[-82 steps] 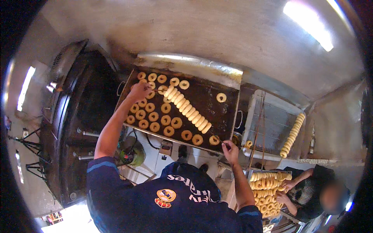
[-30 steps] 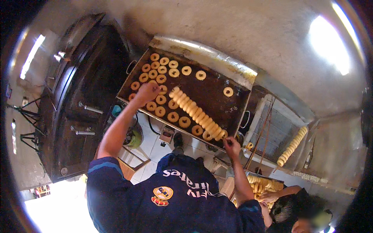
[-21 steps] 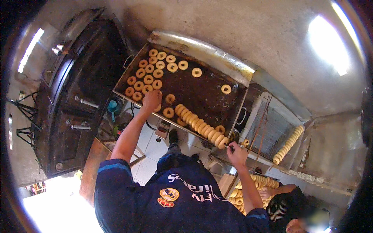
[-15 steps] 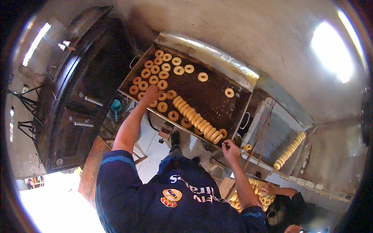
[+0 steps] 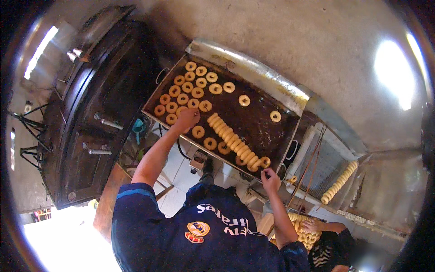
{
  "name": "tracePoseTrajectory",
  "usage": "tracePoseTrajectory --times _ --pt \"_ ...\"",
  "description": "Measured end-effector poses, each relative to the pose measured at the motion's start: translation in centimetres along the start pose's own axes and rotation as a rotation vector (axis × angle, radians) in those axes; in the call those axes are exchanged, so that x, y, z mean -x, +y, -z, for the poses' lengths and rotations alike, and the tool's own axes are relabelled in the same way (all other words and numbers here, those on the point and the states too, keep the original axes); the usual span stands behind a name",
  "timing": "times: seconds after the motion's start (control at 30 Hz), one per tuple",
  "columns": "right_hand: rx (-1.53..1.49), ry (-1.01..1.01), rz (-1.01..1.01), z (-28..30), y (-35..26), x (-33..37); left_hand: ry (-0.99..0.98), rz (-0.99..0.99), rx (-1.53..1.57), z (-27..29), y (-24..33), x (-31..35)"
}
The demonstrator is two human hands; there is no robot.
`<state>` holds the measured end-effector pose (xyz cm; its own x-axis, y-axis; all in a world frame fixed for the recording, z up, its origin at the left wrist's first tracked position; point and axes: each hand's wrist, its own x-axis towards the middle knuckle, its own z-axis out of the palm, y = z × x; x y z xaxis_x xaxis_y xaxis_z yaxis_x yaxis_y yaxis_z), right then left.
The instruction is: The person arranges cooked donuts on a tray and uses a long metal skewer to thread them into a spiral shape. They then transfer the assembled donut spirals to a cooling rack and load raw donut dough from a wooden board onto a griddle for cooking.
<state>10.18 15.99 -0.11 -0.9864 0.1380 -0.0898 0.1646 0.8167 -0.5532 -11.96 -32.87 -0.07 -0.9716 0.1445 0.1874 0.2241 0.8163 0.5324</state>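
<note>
A wide metal pan of dark liquid stands in front of me, with many pale to golden dough rings in it. A tight row of dough rings runs slantwise across its near side, like rings on a rod. My left hand is closed over the pan's near left part, just off the row's far end; what its fingers pinch is too small to tell. One loose dough ring lies just beyond its fingertips. My right hand is closed at the row's near end, by the pan's front edge; its grip is unclear.
A tray to the right bears thin rods and another row of rings. At lower right a co-worker's hand touches heaped dough rings. A dark cabinet stands left, near a teal scoop.
The view has shifted slightly. The loose ring by my left hand now lies farther from me, clear of the row's end. My right hand stays at the row's near end.
</note>
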Motion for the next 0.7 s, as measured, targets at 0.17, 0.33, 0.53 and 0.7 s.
tracePoseTrajectory --times 0.17,0.33,0.53,0.7 --pt "0.211 -0.056 -0.151 3.4 -4.7 1.8 -0.066 0.064 -0.212 -0.4 2.4 -5.2" --pt "-0.007 -0.064 0.007 -1.2 -4.6 -1.8 -0.17 0.27 -0.1 0.7 -9.9 -8.4" --pt "-0.146 -0.056 -0.097 -5.2 -5.1 -5.3 -0.223 -0.004 -0.069 4.9 -10.5 -11.1" --pt "0.011 -0.024 -0.133 -5.5 -7.0 -7.4 -0.322 0.067 -0.074 3.6 -8.0 -12.2"
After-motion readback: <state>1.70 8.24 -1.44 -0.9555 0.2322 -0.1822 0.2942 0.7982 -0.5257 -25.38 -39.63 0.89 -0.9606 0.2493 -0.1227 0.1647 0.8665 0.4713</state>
